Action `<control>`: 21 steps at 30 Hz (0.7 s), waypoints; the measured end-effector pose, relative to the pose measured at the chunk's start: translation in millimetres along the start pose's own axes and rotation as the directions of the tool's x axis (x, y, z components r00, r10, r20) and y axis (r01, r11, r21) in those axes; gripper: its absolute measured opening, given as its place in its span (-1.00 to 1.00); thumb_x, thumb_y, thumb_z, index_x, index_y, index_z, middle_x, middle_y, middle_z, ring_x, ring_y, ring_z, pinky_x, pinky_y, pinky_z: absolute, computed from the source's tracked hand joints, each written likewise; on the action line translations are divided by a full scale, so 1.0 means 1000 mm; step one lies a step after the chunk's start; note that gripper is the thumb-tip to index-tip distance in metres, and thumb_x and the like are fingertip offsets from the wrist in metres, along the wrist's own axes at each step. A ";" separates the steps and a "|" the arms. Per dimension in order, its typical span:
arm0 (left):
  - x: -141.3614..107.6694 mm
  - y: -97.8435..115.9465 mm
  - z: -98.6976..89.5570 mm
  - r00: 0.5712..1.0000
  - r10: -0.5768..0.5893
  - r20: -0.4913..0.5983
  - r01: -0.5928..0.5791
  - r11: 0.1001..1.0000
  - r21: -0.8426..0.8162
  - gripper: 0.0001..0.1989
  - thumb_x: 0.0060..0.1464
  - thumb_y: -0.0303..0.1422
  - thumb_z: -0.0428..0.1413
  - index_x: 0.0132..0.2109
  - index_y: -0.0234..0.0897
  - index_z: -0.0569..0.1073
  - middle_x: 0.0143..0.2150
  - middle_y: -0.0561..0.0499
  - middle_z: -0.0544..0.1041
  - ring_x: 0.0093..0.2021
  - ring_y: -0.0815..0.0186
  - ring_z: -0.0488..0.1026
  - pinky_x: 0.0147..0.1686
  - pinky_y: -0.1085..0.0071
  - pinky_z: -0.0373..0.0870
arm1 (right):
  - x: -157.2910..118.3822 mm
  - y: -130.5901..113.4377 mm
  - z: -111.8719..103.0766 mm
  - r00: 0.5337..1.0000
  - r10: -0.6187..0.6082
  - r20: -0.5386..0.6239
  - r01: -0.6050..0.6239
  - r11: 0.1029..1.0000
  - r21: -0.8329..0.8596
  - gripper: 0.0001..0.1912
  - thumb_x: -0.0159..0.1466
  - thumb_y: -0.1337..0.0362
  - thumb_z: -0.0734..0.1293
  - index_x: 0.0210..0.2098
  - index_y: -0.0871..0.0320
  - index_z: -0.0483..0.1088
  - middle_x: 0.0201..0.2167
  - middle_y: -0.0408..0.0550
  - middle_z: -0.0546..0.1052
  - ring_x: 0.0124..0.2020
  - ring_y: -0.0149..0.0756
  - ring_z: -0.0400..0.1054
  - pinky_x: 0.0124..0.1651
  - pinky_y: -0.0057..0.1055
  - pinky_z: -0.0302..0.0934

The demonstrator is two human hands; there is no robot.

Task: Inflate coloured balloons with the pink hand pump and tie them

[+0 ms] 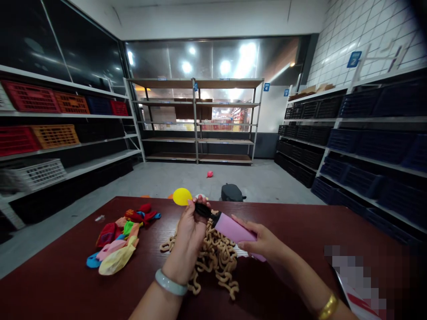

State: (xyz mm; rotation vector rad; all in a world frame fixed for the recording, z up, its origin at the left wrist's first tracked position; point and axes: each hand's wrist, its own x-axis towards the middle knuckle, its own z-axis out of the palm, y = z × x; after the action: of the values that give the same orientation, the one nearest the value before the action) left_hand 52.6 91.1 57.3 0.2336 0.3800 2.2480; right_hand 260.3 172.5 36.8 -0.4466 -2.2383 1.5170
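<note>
My right hand (253,238) is wrapped round a lilac, tube-like object (230,226) with a black end. My left hand (193,224) has its fingers curled round a black looped part (202,210), which looks like a bundled cord, at that black end. Beneath both hands lies a heap of tan, wavy, squiggle-shaped pieces (216,253) on the table. Just beyond my left fingertips shows a round yellow object (182,196), perhaps a balloon. To the left sits a loose pile of limp balloons (116,253) in several colours.
The dark red table (280,289) spans the foreground. At its right lies a partly blurred flat item (353,289). On the floor beyond are a dark grey bag-like object (231,192) and a small pink ball-like thing (210,174). Shelves with crates (55,135) line the walls.
</note>
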 end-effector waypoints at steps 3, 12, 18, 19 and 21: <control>0.008 0.014 -0.004 0.998 0.044 0.055 -0.042 0.998 -0.040 -0.74 0.27 -0.42 -0.09 -0.36 -0.37 0.39 -0.41 0.01 0.37 -0.44 0.40 0.37 -0.38 0.40 0.43 | 0.000 -0.002 0.004 0.999 0.041 0.028 -0.042 0.998 0.050 -0.17 0.08 0.12 0.45 0.28 -0.05 0.11 0.17 -0.01 0.34 -0.20 -0.21 0.40 -0.20 -0.27 0.36; 0.022 0.048 -0.004 0.963 0.244 0.117 -0.248 0.968 0.028 -0.83 0.18 -0.35 0.07 -0.35 -0.33 0.35 -0.42 0.05 0.34 -0.42 0.42 0.34 -0.35 0.46 0.37 | -0.008 -0.004 -0.017 0.988 0.116 0.105 -0.115 0.993 -0.016 -0.18 0.09 0.15 0.44 0.29 -0.04 0.11 0.07 0.03 0.40 -0.34 -0.33 0.37 -0.41 -0.44 0.32; -0.012 0.000 0.014 0.961 0.248 0.124 -0.271 0.934 0.234 -0.80 0.11 -0.26 0.13 -0.33 -0.25 0.29 -0.47 0.09 0.31 -0.51 0.41 0.30 -0.57 0.50 0.26 | -0.007 -0.013 -0.002 0.998 0.015 0.068 -0.018 0.999 0.044 -0.22 0.10 0.16 0.44 0.27 -0.06 0.14 0.15 -0.01 0.35 -0.14 -0.18 0.37 -0.18 -0.28 0.36; -0.017 -0.007 0.017 0.960 0.251 0.123 -0.274 0.931 0.241 -0.81 0.11 -0.27 0.13 -0.33 -0.25 0.28 -0.49 0.11 0.28 -0.55 0.43 0.26 -0.61 0.52 0.22 | -0.006 -0.015 0.002 0.998 0.001 0.064 -0.005 0.999 0.052 -0.22 0.10 0.16 0.44 0.27 -0.06 0.15 0.18 -0.02 0.32 -0.10 -0.17 0.36 -0.15 -0.28 0.36; -0.023 -0.014 0.021 0.958 0.262 0.112 -0.283 0.926 0.249 -0.81 0.11 -0.29 0.13 -0.34 -0.24 0.27 -0.51 0.14 0.23 -0.59 0.46 0.20 -0.66 0.55 0.15 | -0.005 -0.016 0.010 0.997 0.011 0.073 -0.017 0.996 0.084 -0.20 0.09 0.15 0.44 0.28 -0.06 0.13 0.19 -0.01 0.30 -0.15 -0.20 0.37 -0.21 -0.32 0.37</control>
State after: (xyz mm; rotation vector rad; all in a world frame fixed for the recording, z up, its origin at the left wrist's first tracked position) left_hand 83.8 86.1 70.6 0.5407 0.6398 2.4480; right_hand 259.0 156.6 47.6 -0.3882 -2.2191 1.6528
